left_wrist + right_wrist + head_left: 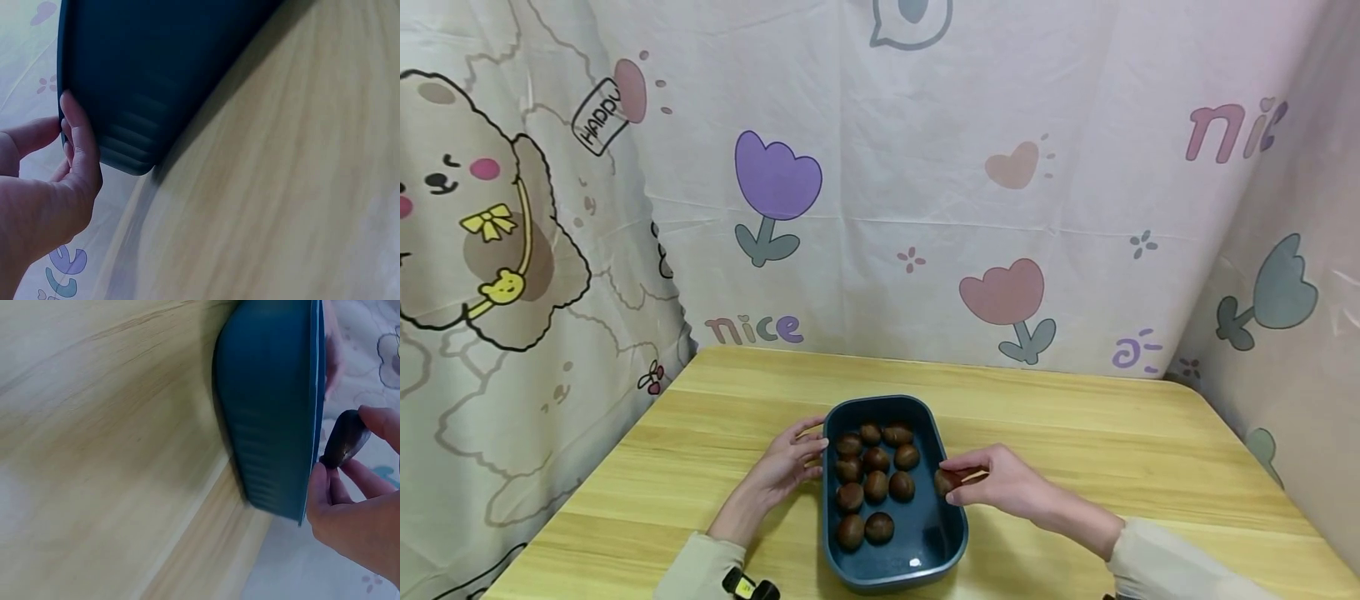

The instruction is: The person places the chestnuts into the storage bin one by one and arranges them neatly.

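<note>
A dark blue rectangular container (917, 546) stands on the table, holding several brown chestnuts (876, 487) in rough rows. My left hand (790, 462) is at the container's left side, its loosely bent fingers touching the rim and outer wall; the left wrist view shows the fingertips (73, 112) against that wall. Between thumb and fingers, my right hand (1003, 483) pinches one chestnut (345, 439) at the right rim. In the head view that chestnut overlaps the rim, partly covered by the fingers.
The light wooden table (1075, 433) extends around the container. Behind it hangs a pale printed cloth (887, 192), which also lines both sides. A black and yellow strap piece (748, 585) shows by the left sleeve.
</note>
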A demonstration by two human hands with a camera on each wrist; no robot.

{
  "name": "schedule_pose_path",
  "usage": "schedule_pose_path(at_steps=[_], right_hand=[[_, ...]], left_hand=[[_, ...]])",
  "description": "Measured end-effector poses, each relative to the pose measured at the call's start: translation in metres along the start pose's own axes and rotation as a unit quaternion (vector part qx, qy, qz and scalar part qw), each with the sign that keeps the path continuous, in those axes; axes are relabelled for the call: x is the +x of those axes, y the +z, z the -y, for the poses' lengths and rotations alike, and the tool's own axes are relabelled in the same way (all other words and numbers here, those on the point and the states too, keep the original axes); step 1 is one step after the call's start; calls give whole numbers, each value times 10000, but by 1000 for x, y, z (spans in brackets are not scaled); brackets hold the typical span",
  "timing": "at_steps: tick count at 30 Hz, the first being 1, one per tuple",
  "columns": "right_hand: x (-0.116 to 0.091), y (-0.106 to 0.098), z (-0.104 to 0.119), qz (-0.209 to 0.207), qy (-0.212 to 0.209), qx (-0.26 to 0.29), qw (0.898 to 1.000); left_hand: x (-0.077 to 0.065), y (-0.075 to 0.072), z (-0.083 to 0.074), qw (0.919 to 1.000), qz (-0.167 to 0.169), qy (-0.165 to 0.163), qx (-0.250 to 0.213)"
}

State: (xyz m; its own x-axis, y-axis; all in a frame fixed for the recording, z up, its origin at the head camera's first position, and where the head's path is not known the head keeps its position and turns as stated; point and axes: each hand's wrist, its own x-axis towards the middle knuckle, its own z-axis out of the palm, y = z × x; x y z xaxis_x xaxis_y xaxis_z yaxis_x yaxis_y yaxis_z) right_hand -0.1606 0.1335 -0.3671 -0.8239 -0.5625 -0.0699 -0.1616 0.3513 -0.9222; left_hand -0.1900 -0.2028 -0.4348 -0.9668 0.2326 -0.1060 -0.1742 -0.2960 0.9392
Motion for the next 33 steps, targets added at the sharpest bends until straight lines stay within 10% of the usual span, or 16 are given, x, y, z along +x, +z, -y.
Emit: schedule_pose_path(at_steps=[33], right_hand=[[37, 67, 5, 169, 202, -340, 9991]], left_hand=[[1, 1, 2, 9999, -61, 55, 115]])
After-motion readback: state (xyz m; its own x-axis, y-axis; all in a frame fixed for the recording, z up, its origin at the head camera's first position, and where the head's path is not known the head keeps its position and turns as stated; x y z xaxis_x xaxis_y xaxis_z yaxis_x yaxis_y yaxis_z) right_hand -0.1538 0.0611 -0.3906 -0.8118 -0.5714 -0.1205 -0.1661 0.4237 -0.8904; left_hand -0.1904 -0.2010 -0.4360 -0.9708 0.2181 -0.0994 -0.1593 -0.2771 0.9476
